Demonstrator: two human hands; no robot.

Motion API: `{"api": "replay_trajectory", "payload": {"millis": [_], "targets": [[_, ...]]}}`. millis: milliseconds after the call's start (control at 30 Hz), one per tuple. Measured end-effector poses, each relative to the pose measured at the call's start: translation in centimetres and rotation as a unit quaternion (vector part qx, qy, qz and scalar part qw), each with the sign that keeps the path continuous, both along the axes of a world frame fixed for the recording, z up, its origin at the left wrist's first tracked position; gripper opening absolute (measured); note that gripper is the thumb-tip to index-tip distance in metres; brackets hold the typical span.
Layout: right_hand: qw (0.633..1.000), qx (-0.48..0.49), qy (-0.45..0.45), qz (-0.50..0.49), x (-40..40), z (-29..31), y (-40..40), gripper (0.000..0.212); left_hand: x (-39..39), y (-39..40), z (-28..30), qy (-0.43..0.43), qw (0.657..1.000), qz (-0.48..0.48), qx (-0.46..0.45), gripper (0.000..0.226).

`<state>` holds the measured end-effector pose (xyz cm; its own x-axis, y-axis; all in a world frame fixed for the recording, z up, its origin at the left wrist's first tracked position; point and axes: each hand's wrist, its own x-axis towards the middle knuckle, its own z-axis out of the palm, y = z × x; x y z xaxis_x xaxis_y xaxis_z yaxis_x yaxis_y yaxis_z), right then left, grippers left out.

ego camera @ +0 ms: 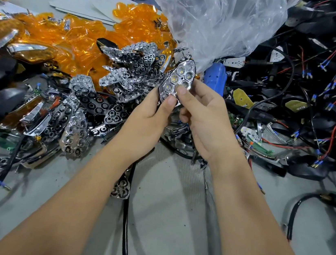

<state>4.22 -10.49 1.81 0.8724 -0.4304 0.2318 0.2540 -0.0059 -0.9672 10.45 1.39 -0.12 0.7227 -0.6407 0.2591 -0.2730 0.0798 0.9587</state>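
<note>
A chrome reflector plate with honeycomb cells and small LEDs stands nearly upright above the table's middle. My left hand grips its lower left edge, thumb on the front face. My right hand holds the plate's right side, thumb pressed on the lower cells. Its lower end is hidden behind my fingers.
A pile of chrome reflectors lies left of my hands, with orange lenses behind. A clear plastic bag rises at the back. Black housings and tangled wires fill the right. A black cable crosses the grey table.
</note>
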Motion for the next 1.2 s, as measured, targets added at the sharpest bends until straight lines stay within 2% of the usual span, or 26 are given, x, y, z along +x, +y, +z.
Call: {"api": "replay_trajectory", "payload": {"millis": [167,233,267,400,467,567,633,767,900,1067,1200], "targets": [[0.999,-0.005,0.016,-0.043,0.2,0.2,0.4,0.013,-0.1,-0.1,0.6,0.117,0.992,-0.045,0.007,0.027],[0.998,-0.01,0.013,-0.065,0.2,0.2,0.4,0.019,0.2,0.2,0.9,0.154,0.985,-0.07,0.045,0.048],[0.997,-0.023,0.014,-0.077,0.2,0.3,0.4,0.022,0.5,0.3,1.1,0.176,0.98,-0.075,0.058,0.051],[0.993,-0.055,0.022,-0.104,0.3,0.2,0.2,0.036,1.3,0.7,2.6,0.231,0.963,-0.06,0.126,0.038],[0.992,-0.056,0.023,-0.11,0.3,0.2,0.1,0.032,1.7,1.5,2.6,0.198,0.966,-0.047,0.159,0.022],[0.991,-0.046,0.026,-0.121,0.3,0.1,-0.3,0.017,2.2,2.8,2.3,0.071,0.978,-0.039,0.193,0.023],[0.991,-0.027,0.024,-0.133,0.3,0.0,-0.7,0.018,2.4,3.6,2.1,0.027,0.975,-0.046,0.214,0.014],[0.989,0.001,0.007,-0.149,0.4,-0.1,-0.9,0.02,2.8,3.3,1.8,0.018,0.975,-0.038,0.217,0.005],[0.985,0.015,0.003,-0.169,0.5,-0.2,-0.9,0.02,2.8,3.3,1.5,0.03,0.98,-0.028,0.193,0.019],[0.984,0.012,0.004,-0.176,0.4,-0.1,-0.8,0.023,2.3,2.8,1.2,-0.02,0.986,0.005,0.164,0.03],[0.985,0.005,0.001,-0.174,0.3,-0.1,-0.7,0.024,1.8,2.4,1.0,-0.022,0.988,0.027,0.149,0.039]]}}
